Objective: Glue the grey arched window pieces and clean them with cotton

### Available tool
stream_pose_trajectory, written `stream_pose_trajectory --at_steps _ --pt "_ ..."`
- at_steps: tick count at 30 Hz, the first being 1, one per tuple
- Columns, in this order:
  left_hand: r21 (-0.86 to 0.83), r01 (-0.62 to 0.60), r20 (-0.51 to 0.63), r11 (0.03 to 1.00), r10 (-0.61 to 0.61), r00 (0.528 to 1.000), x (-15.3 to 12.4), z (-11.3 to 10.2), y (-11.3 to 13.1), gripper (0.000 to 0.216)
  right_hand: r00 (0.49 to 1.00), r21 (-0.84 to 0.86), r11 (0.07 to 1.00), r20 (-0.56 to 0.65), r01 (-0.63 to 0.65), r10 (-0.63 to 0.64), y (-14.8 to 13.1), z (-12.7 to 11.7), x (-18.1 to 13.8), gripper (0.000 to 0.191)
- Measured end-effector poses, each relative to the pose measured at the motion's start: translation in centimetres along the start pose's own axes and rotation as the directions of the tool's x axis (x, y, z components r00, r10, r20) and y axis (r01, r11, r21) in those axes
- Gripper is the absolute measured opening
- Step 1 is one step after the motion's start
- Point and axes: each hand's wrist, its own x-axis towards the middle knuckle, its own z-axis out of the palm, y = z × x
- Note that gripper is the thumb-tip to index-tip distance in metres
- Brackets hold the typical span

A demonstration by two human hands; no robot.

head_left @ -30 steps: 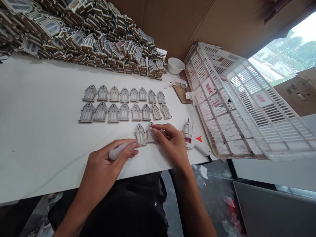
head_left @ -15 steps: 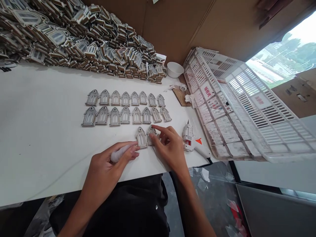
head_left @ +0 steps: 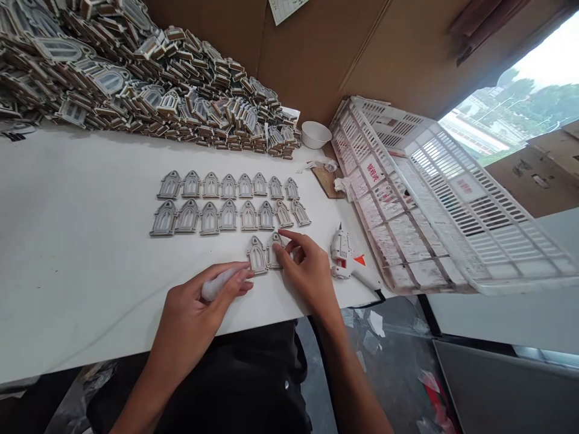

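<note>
My left hand (head_left: 192, 313) is closed round a whitish, rounded, tube-like thing (head_left: 220, 283); its exact kind is unclear. The fingertips of that hand reach the lower left edge of a small arched window piece (head_left: 257, 256) lying on the table. Just right of it lies a second arched window piece (head_left: 274, 248), gripped at its right side by the thumb and forefinger of my right hand (head_left: 310, 265), which hides part of it. Beyond both hands, more such pieces lie in two neat rows (head_left: 227, 214), grey-white with pointed tops.
A large heap of arched pieces (head_left: 181, 102) fills the back left. To the right are a white glue gun (head_left: 342, 253) and a tilted white plastic crate (head_left: 375, 193). A white bowl (head_left: 315, 135) and a brown board scrap (head_left: 326, 182) sit at the back.
The camera view has tilted slightly. Both hands stay nearly in place, with my right hand still on the second arched piece.
</note>
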Motion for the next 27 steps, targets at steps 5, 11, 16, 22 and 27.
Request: stream_pose_trajectory --at_steps 5,11,16,22,27 --pt "-0.028 0.027 0.016 0.999 -0.027 1.000 0.2 -0.3 0.2 0.046 1.000 0.123 0.992 -0.008 0.029 -0.028 -1.0 -0.8 -0.6 0.032" --pt "-0.109 0.112 0.059 0.988 -0.106 0.993 0.3 -0.6 1.3 0.045 0.926 0.286 0.958 0.349 0.038 -0.141 -4.5 -2.3 -1.2 0.028" --pt "-0.171 0.143 0.120 0.975 -0.124 0.985 0.8 -1.4 0.4 0.050 0.866 0.408 0.911 0.475 -0.061 -0.154 -5.1 -1.2 -0.3 0.032" --pt "-0.203 0.132 0.136 0.970 -0.105 0.985 0.8 -1.3 0.4 0.051 0.905 0.473 0.876 0.408 -0.099 -0.118 -4.9 -0.2 -0.3 0.016" --pt "-0.184 0.144 0.056 0.972 -0.136 0.989 0.3 -0.6 1.6 0.049 0.942 0.448 0.886 0.333 -0.119 -0.042 -4.3 -0.7 0.0 0.021"
